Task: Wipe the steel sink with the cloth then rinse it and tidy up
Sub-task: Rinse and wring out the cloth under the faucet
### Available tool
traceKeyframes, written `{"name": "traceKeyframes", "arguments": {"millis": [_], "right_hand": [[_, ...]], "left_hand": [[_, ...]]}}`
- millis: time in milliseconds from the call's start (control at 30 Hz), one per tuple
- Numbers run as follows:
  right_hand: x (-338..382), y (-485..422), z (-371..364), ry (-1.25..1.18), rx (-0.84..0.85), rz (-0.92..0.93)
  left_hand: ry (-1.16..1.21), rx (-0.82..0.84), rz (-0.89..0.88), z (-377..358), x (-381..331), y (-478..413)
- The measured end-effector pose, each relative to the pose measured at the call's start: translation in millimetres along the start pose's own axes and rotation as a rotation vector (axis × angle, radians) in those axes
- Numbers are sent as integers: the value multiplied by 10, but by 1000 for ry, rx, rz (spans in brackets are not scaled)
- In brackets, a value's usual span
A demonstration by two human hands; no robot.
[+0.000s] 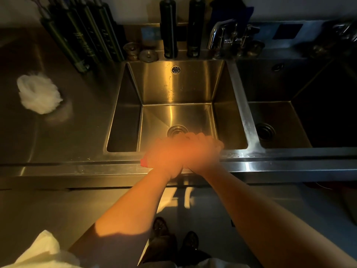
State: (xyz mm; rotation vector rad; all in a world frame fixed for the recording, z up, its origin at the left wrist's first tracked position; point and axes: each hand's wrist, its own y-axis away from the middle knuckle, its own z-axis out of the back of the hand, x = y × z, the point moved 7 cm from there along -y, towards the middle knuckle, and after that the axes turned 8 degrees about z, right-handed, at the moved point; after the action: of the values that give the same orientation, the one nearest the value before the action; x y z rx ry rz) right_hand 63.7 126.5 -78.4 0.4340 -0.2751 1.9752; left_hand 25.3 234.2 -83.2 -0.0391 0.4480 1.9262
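The steel sink [173,84] is lit in the middle of the counter, with its drain [176,130] at the near side of the floor. My left hand [164,155] and my right hand [202,147] are pressed together over the sink's front rim, both blurred by motion. No object shows between them, and how the fingers lie is unclear. The white cloth [38,93] lies crumpled on the counter to the left of the sink, apart from both hands. The faucet [222,35] stands at the back right of the sink.
Several dark bottles [81,35] stand at the back left, and two tall dark dispensers [168,28] stand behind the sink. A second, darker basin [280,122] lies to the right. My shoes [173,240] show on the floor below.
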Motion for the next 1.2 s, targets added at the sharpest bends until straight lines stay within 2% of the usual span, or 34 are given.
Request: {"name": "traceKeyframes", "arguments": {"millis": [100, 167, 367, 567, 800, 1000, 1200], "right_hand": [[45, -51, -112, 125, 33, 11], [49, -47, -113, 166, -29, 30], [-8, -75, -86, 142, -100, 66], [-128, -82, -46, 135, -70, 54], [-584, 93, 213, 206, -46, 25], [-981, 169, 720, 260, -230, 98], [-1252, 264, 852, 334, -245, 202]], "left_hand": [[-2, 26, -16, 20, 108, -44], [-5, 31, -20, 19, 115, -54], [-26, 43, -51, 16, 49, -135], [-43, 9, -57, 9, -74, -129], [-28, 38, -76, -109, -681, -24], [25, -51, -79, -170, -1291, -20], [18, -107, -76, -372, -1569, 33]]}}
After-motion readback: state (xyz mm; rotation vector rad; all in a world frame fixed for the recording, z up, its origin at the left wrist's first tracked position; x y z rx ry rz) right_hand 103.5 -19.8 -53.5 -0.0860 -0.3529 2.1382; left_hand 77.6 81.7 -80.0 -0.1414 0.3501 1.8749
